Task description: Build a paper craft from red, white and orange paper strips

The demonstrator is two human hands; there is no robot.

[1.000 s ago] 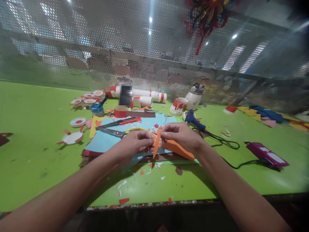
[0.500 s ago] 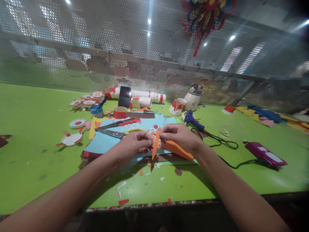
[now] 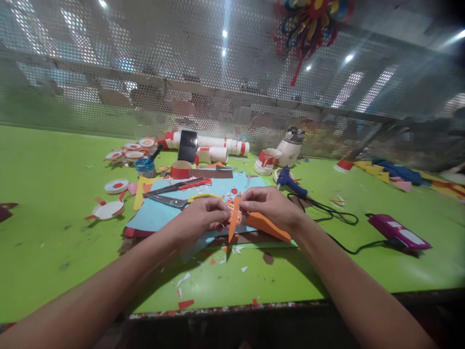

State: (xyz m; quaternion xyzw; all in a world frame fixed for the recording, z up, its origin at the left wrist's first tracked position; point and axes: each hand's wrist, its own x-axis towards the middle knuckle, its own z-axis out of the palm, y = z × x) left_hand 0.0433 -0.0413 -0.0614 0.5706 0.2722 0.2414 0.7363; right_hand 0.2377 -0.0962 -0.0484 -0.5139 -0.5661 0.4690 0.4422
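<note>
Over the pile of coloured paper, my right hand [image 3: 271, 204] is closed in a pinch at the upper end of a narrow orange paper strip [image 3: 234, 223], pointed at the bottom. My left hand [image 3: 203, 216] is closed too, thumb and finger meeting at the left edge of a small red-and-orange patterned paper piece [image 3: 231, 206] behind the strip. Whether the strip and the patterned piece are joined, I cannot tell. Beneath my hands lie light blue paper sheets [image 3: 152, 214]. A folded orange sheet [image 3: 271, 227] rests under my right hand. Yellow-handled scissors [image 3: 170, 199] lie beyond my left hand.
Red-handled scissors [image 3: 196, 183] lie on the sheets. Right of them are a blue glue gun [image 3: 291, 182], its black cord and a purple power box [image 3: 397, 231]. Paper cups [image 3: 267, 161], a bottle [image 3: 290, 147], a phone [image 3: 187, 145] and a blue jar [image 3: 145, 167] stand farther back.
</note>
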